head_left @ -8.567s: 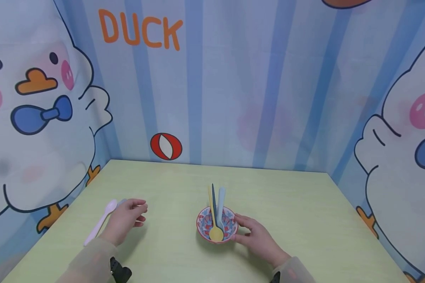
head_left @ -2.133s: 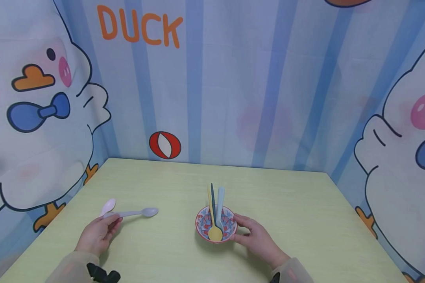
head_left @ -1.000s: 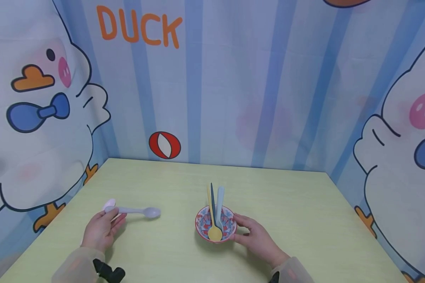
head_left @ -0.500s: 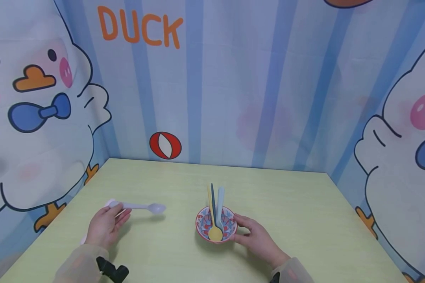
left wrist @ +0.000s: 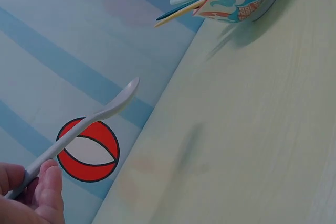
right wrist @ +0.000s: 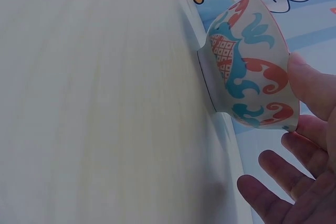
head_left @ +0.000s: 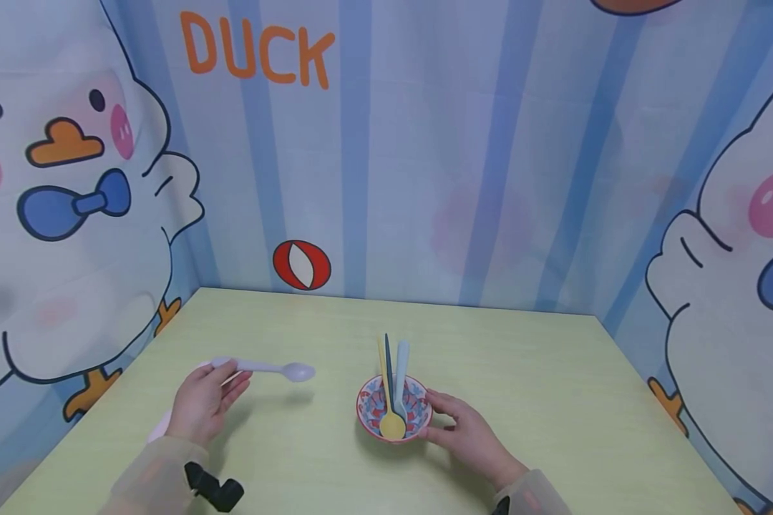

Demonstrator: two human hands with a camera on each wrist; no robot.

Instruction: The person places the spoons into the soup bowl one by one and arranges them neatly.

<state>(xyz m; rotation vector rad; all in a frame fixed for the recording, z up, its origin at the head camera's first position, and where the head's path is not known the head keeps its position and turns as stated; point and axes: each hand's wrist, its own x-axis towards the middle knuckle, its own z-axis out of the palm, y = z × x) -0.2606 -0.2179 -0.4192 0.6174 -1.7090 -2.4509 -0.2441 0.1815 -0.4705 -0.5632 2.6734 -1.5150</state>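
Observation:
My left hand [head_left: 200,404] pinches a lavender spoon [head_left: 264,367] by its handle end, raised over the table with its shadow below. The spoon [left wrist: 105,111] points toward the bowl in the left wrist view. A pink spoon [head_left: 159,427] lies on the table, mostly hidden behind my left hand. My right hand [head_left: 467,433] holds the right side of a patterned bowl [head_left: 363,415] with thumb and forefinger at the rim; its other fingers [right wrist: 283,171] are spread loosely. A yellow spoon [head_left: 393,427], a dark blue handle [head_left: 388,354] and a light blue spoon [head_left: 402,365] lean in the bowl.
The pale yellow-green table [head_left: 522,372] runs back to a blue striped curtain [head_left: 412,179] with duck prints. A black wrist strap piece [head_left: 214,488] sits on the left sleeve [head_left: 154,476].
My left hand first reached over the spoons, then took the lavender spoon by its handle. It has since lifted it and moved right, toward the bowl. The right hand and bowl have stayed put.

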